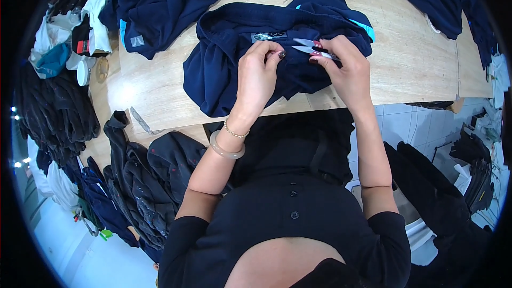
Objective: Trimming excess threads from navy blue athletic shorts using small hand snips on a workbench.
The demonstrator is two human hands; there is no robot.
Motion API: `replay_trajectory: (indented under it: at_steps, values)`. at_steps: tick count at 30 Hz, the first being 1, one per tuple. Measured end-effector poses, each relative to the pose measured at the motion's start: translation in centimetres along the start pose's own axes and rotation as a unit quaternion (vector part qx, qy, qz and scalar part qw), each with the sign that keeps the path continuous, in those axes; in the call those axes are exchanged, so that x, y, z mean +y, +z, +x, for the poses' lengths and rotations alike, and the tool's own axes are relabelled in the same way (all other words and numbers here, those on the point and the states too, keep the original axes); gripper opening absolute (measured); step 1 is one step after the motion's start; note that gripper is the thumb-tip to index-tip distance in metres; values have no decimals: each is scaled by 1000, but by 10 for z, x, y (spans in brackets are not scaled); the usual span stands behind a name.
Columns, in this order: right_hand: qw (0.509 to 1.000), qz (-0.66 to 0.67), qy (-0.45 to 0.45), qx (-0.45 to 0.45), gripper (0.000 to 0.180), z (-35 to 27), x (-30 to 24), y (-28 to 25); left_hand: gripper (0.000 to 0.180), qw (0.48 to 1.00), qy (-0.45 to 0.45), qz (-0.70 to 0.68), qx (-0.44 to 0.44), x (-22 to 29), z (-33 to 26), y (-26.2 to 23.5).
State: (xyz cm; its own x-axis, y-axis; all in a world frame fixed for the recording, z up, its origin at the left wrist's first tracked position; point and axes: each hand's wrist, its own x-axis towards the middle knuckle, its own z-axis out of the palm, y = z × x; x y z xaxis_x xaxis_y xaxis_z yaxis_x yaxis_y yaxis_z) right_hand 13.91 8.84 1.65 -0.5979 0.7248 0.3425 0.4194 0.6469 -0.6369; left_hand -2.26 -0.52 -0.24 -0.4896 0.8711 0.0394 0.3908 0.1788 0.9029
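Blk short-slv top (pixel 250 224) w/ blk btns (pixel 294 215), pale bangle (pixel 228 153) + gold-tone chain bracelet (pixel 236 135) on L wrist (pixel 246 113), dk nail polish (pixel 282 54).

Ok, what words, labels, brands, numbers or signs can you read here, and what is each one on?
No wording is legible.
Pale label on the waistbanded navy garment: too small to read.
Grey square patch on the upper-left navy garment: dark angular mark, no readable letters.
Thread snips in the right hand: any marking too small to read.
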Motion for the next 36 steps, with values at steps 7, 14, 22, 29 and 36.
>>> replay_trajectory:
  at_steps: [7,14,22,29,36]
  values:
    - [994,-81,-75,-1,23,3,0,3,8,998,-52,-36,-15,1,3,0]
    - [991,-91,-95,-5,21,5,-1,7,9,995,-82,-40,-31,1,5,0]
    - [987,-117,-110,-7,18,6,3,11,9,998,-52,-42,-22,0,4,1]
    - [982,151,108,18,18,6,12,17,9,982,135,8,-131,4,-2,-14]
    - [948,256,190,9,17,8,28,24,23,984,150,81,-41,28,-2,-2]
